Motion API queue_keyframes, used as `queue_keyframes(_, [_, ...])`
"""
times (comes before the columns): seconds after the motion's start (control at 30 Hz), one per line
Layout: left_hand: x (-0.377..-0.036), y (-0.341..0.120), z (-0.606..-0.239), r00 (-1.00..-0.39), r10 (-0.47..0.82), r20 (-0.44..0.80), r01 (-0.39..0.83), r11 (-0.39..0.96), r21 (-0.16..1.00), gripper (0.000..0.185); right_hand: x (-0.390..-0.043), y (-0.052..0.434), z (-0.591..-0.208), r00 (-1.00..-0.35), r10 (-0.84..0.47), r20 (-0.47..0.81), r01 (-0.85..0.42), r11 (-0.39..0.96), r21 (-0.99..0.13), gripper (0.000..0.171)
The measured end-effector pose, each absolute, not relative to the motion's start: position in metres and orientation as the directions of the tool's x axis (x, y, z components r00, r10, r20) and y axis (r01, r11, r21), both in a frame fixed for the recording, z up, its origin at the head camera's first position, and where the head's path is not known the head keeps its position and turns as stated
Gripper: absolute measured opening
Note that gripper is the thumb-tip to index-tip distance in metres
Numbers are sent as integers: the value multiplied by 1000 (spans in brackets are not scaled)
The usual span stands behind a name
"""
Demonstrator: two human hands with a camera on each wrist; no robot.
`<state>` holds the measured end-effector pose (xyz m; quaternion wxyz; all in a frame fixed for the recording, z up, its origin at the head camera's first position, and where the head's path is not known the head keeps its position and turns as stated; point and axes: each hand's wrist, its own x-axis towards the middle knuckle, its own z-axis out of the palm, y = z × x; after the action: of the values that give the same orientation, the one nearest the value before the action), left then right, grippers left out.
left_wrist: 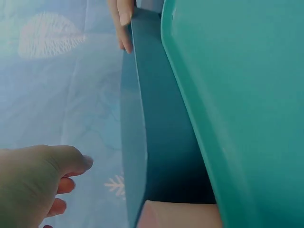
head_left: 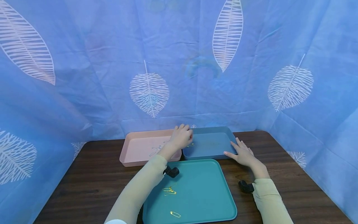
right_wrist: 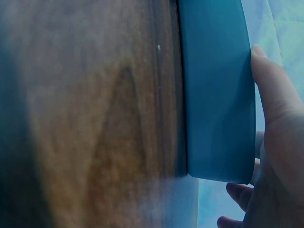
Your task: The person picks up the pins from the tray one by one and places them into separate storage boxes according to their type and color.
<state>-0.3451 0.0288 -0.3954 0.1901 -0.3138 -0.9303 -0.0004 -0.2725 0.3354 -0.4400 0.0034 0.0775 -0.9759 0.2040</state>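
- left hand over the seam between the pink tray and the blue tray, fingers curled down; looks to pinch a gold safety pin at the blue tray's left edge, but the grip itself is hidden, cannot tell for sure
- right hand spread flat, fingers straight, resting on the blue tray's right front corner; right wrist view shows the thumb pressed along the tray's outer wall
- pink tray holds silver pins, faint
- teal tray nearest the person, touching the blue tray's front; gold pins lie in it: a small cluster near its left edge; a single one at the front
- all three trays on the dark wood tabletop; blue leaf-print cloth behind and at both sides
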Motion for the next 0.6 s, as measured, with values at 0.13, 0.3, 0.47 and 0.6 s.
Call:
queue_keyframes(0.13, [-332, 23, -392, -675, 614, 409, 610, 776, -159, 12, -273, 335, -440, -988, -150, 35, -151, 905, -398, 88])
queue_keyframes(0.3, [-316, 15, -390, -598, 655, 463, 645, 735, -207, 12, -272, 334, -439, -988, -153, 24, -150, 903, -403, 88])
queue_keyframes(0.47, [-300, 4, -392, -545, 666, 510, 669, 712, -215, 12, -272, 334, -439, -988, -154, 22, -150, 903, -404, 88])
queue_keyframes(0.6, [-288, -6, -397, -534, 660, 529, 680, 707, -195, 12, -271, 334, -439, -988, -155, 28, -152, 901, -405, 88])
